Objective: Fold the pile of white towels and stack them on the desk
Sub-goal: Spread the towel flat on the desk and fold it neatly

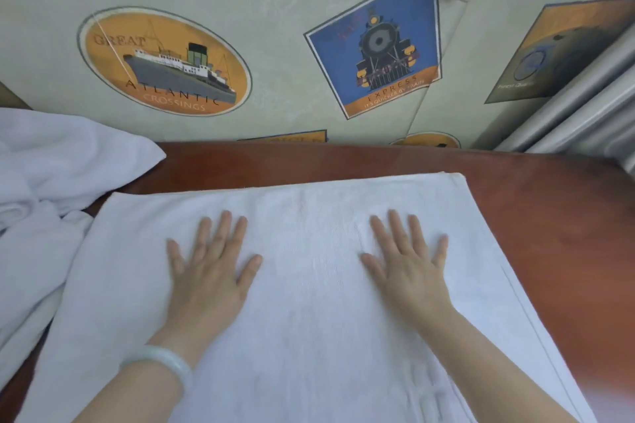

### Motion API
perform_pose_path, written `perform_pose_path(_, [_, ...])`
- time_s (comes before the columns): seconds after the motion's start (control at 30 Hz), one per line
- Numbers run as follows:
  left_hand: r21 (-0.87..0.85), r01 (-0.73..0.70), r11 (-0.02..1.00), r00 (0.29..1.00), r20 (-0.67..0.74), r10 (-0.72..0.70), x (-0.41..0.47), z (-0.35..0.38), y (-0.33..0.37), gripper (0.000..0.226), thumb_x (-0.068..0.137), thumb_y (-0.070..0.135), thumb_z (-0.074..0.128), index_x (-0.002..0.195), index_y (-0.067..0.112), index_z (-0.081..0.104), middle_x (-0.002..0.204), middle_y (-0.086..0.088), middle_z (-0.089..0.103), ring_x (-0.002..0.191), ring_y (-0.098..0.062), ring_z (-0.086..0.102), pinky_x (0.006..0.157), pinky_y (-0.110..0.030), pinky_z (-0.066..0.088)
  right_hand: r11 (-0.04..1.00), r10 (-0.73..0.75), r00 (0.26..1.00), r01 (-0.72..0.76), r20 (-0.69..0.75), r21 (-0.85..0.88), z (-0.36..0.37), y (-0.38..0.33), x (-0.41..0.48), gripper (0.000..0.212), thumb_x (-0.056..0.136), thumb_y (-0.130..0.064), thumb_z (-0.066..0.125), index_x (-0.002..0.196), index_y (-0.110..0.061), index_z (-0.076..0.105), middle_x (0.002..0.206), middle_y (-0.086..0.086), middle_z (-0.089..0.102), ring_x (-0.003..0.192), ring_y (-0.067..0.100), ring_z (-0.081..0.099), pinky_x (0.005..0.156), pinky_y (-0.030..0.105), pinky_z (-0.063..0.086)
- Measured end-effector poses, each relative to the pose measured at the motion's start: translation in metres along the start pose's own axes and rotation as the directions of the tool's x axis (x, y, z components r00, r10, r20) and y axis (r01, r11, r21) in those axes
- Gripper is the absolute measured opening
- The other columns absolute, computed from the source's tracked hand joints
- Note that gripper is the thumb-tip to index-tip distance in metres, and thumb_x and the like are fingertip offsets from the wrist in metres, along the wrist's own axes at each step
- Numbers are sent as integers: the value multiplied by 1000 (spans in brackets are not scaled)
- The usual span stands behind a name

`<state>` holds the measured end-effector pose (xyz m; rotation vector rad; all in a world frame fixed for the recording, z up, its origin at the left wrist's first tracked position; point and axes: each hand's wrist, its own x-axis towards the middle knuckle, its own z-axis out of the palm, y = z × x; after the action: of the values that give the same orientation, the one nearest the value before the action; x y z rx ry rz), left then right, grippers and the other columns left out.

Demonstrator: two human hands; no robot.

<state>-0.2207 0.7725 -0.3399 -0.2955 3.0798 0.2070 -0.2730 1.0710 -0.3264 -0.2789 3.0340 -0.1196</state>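
A heap of crumpled white towels [41, 175] sits at my left, touching the flat white towel [309, 285] that lies spread on the smooth red-brown worktop [549, 216] in front of me. Behind the worktop is a pale wall [275, 10] with a ship picture [165, 62] and a train picture [378, 48], and shiny grey pipes [584, 106] run down the right corner. My left hand [209, 264] and my right hand [409, 261] lie flat on the soft towel, fingers spread wide, and a pale round bangle [165, 362] is on my left wrist.
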Motion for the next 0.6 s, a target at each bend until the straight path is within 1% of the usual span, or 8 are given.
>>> perform_pose_path(0.07, [42,54,998,999,-1,-54,6,-2,-16,71,91,66,-1,156,38,1,164,17,-4,152,-17,-3,115,-60,-1,998,62,997,-61,39,-13,4,11,1,69,91,-71,-4,154,-44,-11,164,-10,-16,150,18,-19,116,60,-13])
perform_pose_path(0.13, [38,109,993,994,22,-110,18,-6,-28,70,93,64,-5,157,37,1,164,16,-5,152,-16,-5,116,-61,0,996,94,994,-93,49,-16,3,16,6,68,90,-71,-4,152,-44,-14,163,-9,-20,149,18,-22,116,60,-13])
perform_pose_path(0.23, [44,149,988,984,96,-153,25,-15,-26,80,83,64,-8,157,33,-1,164,13,-11,152,-17,-10,118,-61,0,989,148,984,-150,103,17,-4,7,6,71,88,-71,-4,153,-42,-14,163,-8,-20,149,21,-23,115,63,-13])
perform_pose_path(0.3, [-8,150,989,982,114,-148,6,-19,-13,79,86,62,-11,158,31,0,165,9,-12,152,-21,-10,117,-62,1,983,171,983,-175,73,54,-9,-2,-13,75,89,-70,-7,156,-36,-8,165,-5,-15,150,26,-18,116,64,-10])
perform_pose_path(0.37, [-27,51,998,996,73,-49,-40,-15,3,69,97,59,1,158,28,12,166,3,0,152,-27,2,115,-66,7,989,123,992,-121,-22,79,-10,-11,-56,74,95,-65,-2,158,-28,6,166,-1,-1,152,27,-6,118,62,-4])
perform_pose_path(0.47, [21,-120,993,992,30,120,-154,2,20,68,99,57,13,152,20,35,160,-6,29,146,-32,29,109,-69,18,997,42,997,-38,-64,71,13,-9,-160,66,101,-57,12,156,-22,24,164,3,19,151,26,14,117,61,8])
perform_pose_path(0.53, [55,-148,987,989,-21,149,-219,10,19,65,101,53,15,146,17,46,155,-9,38,141,-31,37,107,-70,23,997,45,997,-40,-68,62,27,2,-220,64,102,-56,13,154,-23,28,161,2,27,148,26,22,114,63,18])
perform_pose_path(0.6, [81,-122,989,992,-30,125,-248,11,13,65,101,51,16,143,16,51,154,-9,40,139,-30,39,107,-69,24,998,41,999,-40,-33,45,31,10,-245,63,102,-54,12,156,-24,25,162,2,26,149,24,19,114,62,18])
